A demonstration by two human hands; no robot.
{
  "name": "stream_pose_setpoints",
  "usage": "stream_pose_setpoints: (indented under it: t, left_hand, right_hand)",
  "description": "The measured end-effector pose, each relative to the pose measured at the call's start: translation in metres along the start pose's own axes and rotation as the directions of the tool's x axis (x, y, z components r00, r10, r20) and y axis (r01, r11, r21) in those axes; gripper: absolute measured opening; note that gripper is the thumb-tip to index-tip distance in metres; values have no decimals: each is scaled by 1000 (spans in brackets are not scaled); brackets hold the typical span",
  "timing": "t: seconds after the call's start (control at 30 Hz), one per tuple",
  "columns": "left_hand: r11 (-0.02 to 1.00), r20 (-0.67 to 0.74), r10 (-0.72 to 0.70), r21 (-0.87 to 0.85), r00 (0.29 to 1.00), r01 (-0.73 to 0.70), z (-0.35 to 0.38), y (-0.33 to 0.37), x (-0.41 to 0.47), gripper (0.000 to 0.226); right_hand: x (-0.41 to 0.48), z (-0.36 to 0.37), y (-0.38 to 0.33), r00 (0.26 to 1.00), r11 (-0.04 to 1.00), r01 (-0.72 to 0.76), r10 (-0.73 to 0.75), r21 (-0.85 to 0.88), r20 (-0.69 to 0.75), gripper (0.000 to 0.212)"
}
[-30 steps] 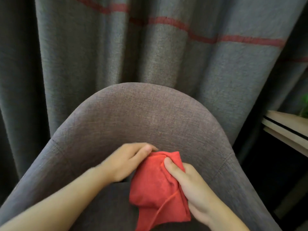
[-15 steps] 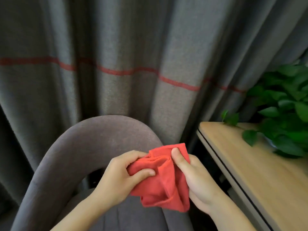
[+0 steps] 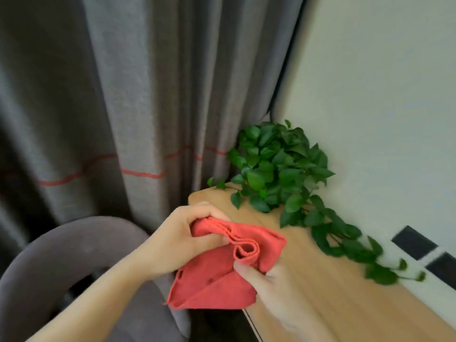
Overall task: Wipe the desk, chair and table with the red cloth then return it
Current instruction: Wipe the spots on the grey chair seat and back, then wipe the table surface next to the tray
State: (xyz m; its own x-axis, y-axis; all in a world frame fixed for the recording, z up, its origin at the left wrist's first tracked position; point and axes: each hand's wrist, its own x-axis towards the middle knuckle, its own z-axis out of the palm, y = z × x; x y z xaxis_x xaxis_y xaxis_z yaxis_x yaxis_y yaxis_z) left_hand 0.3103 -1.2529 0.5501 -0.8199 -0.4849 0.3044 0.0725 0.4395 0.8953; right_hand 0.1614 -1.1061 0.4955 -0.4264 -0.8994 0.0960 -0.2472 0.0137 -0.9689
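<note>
The red cloth (image 3: 222, 275) is bunched and folded between both my hands, held in the air over the left end of the wooden desk (image 3: 333, 292). My left hand (image 3: 182, 238) grips its upper left folds. From below, my right hand (image 3: 269, 285) pinches its right side, and the cloth hides part of that hand. The grey upholstered chair (image 3: 61, 248) curves at the lower left, its backrest below and left of the cloth.
A leafy green potted plant (image 3: 278, 169) stands on the desk's far corner and trails along the white wall (image 3: 382, 95). Grey curtains (image 3: 135, 95) with a red stripe hang behind the chair. Dark sockets (image 3: 414, 243) sit on the wall at right.
The view has swung right and up from the chair to the desk. Both hands have carried the cloth from over the chair to over the desk's left end.
</note>
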Motion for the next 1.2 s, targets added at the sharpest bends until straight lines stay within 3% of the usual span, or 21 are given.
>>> stream_pose_setpoints:
  t: [0.2, 0.33, 0.4, 0.5, 0.6, 0.73, 0.83, 0.9, 1.03, 1.2]
  left_hand:
    - [974, 198, 76, -224, 977, -30, 85, 47, 33, 34]
    - [978, 259, 112, -201, 959, -60, 138, 52, 33, 51]
    - [973, 318, 94, -232, 943, -18, 159, 50, 30, 49]
    - [937, 450, 22, -321, 893, 139, 195, 40, 21, 23]
    - [913, 603, -65, -285, 795, 291, 240, 17, 10, 35]
    - [897, 749, -95, -221, 656, 382, 307, -3, -9, 49]
    - [878, 841, -91, -184, 533, 441, 356, -6, -31, 39]
    - [865, 893, -105, -135, 438, 483, 384, -6, -50, 27]
    - [895, 951, -140, 2, 276, 446, 434, -4, -96, 17]
    - [960, 979, -181, 155, 91, 234, 482, 11, -135, 12]
  right_hand:
    - [-56, -103, -36, 997, 998, 1, -6, -57, -79, 56]
    - [-97, -147, -43, 982, 990, 26, -52, -139, -183, 51]
    - [-124, -158, -44, 972, 988, 16, -51, -154, -228, 52]
    - [-174, -168, -38, 953, 981, -95, 41, -168, -299, 55]
    - [-231, -167, -28, 891, 957, -219, 116, -191, -439, 48]
    - [-312, -151, -24, 719, 923, -364, 195, -122, -667, 53]
    - [-367, -137, -32, 533, 927, -374, 235, 22, -812, 49]
    - [-403, -125, -38, 395, 937, -322, 260, 132, -881, 48]
    - [-474, -98, -41, 41, 949, -126, 295, 288, -955, 38]
    - [-550, -84, -41, -174, 945, 71, 327, 319, -929, 35]
